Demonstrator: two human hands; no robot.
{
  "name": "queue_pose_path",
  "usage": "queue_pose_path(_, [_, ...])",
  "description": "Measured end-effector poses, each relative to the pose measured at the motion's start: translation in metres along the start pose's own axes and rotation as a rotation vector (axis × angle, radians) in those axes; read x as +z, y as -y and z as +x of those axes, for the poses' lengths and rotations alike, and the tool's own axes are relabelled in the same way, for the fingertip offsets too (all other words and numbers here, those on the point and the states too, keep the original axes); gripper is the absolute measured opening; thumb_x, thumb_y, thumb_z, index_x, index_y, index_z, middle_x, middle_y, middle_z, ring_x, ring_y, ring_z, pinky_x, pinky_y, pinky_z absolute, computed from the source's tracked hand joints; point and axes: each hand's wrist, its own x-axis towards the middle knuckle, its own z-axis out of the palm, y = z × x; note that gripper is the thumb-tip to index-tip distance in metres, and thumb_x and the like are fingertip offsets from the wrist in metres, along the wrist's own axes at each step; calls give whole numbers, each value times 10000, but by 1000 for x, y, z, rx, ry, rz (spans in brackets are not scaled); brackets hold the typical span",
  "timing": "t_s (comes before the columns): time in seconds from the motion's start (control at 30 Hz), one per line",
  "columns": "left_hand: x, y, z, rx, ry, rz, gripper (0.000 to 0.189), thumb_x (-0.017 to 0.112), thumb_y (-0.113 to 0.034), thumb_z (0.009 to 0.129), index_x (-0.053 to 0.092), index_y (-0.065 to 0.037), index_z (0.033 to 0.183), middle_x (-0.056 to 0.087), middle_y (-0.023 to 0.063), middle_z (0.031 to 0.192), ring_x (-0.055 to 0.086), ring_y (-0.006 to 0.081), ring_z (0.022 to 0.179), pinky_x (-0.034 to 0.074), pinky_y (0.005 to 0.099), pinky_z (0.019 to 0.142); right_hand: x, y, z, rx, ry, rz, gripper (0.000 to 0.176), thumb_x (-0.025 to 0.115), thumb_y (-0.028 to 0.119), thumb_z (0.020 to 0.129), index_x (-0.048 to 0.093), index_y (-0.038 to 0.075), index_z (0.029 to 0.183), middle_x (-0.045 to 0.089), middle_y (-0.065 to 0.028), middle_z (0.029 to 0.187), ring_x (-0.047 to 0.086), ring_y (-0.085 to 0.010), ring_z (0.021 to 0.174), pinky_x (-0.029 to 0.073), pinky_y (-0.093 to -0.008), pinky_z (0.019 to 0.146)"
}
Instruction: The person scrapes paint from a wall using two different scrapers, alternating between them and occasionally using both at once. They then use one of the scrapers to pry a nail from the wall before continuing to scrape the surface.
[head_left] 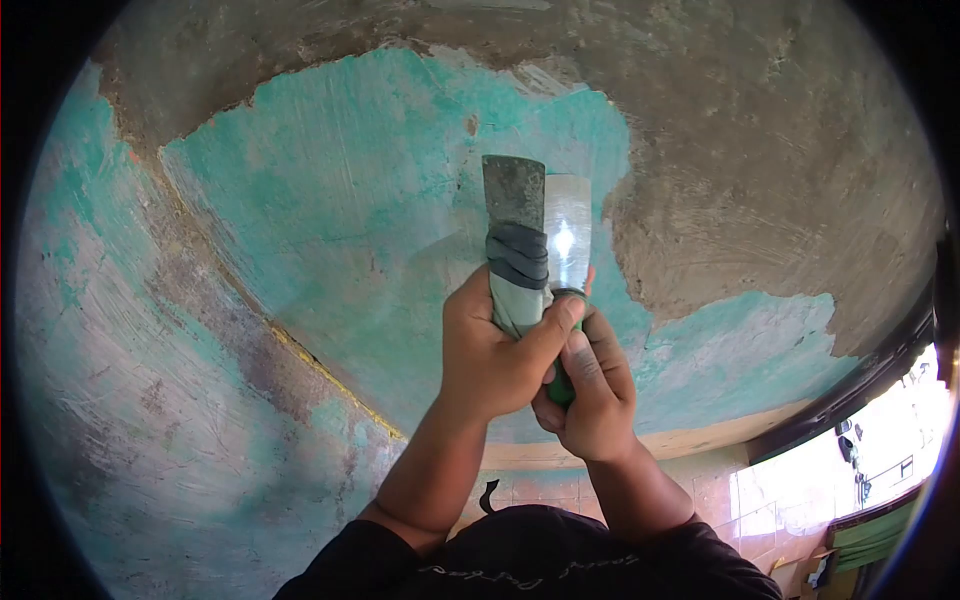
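Note:
My left hand (485, 355) is closed around a scraper (514, 195) with a dull, dark blade. Its handle is wrapped in pale cloth, bound with a dark band near the blade. Close against it stands a putty knife (568, 225) with a shiny metal blade and a green handle. My right hand (597, 395) grips that green handle, while my left thumb lies over the top of it. Both blades point up, side by side, in front of the wall. Fingers cover most of both handles.
Ahead is a wall (350, 190) with scraped turquoise paint and bare grey-brown plaster (740, 190). A corner line with a yellowish crack (310, 360) runs down at left. Below lies a tiled floor (540, 487). A bright doorway (830, 470) and green cloth (875, 540) are at lower right.

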Motion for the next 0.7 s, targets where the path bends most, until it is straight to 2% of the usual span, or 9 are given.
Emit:
queue_pose_path(0.1, [-2, 6, -7, 69, 37, 55, 147, 619, -5, 798, 550, 33, 923, 652, 175, 944, 658, 223, 862, 530, 349, 766, -8, -5, -10, 64, 22, 8, 266, 353, 190, 984, 395, 60, 1212, 461, -29, 762, 368, -54, 455, 304, -177, 383])
queue_pose_path(0.13, [2, 7, -12, 17, 0, -15, 119, 614, -2, 798, 535, 25, 883, 652, 177, 944, 658, 226, 872, 533, 349, 762, -12, -9, -11, 60, 26, -24, 267, 359, 202, 985, 397, 64, 1211, 457, -27, 761, 367, -56, 458, 305, -177, 384])
queue_pose_path(0.27, [2, 2, -8, -17, -33, 50, 113, 612, 5, 800, 519, 18, 864, 651, 187, 934, 658, 239, 881, 538, 357, 760, -3, -4, -5, 21, 21, -4, 269, 363, 210, 986, 402, 62, 1208, 457, -25, 750, 369, -56, 459, 308, -178, 385])
queue_pose_path(0.37, [2, 3, -10, -2, -38, 70, 111, 609, 10, 802, 511, 16, 854, 651, 191, 930, 660, 239, 875, 545, 359, 756, -7, -7, -7, 36, 11, -34, 345, 354, 211, 982, 383, 51, 1286, 470, -26, 733, 355, -63, 410, 262, -190, 344])
queue_pose_path(0.47, [5, 5, -11, 19, -45, 70, 107, 606, 17, 804, 507, 13, 845, 652, 192, 926, 662, 230, 869, 549, 349, 744, -14, -7, -8, 80, 42, -9, 287, 364, 212, 986, 396, 56, 1225, 466, -22, 735, 373, -62, 448, 309, -184, 379])
queue_pose_path(0.7, [5, 1, -9, 30, -47, 94, 103, 611, 7, 809, 509, -4, 813, 659, 184, 906, 664, 215, 867, 545, 309, 702, -14, -5, -8, 80, 72, 31, 276, 353, 206, 990, 408, 58, 1216, 470, -25, 736, 388, -64, 443, 299, -187, 366])
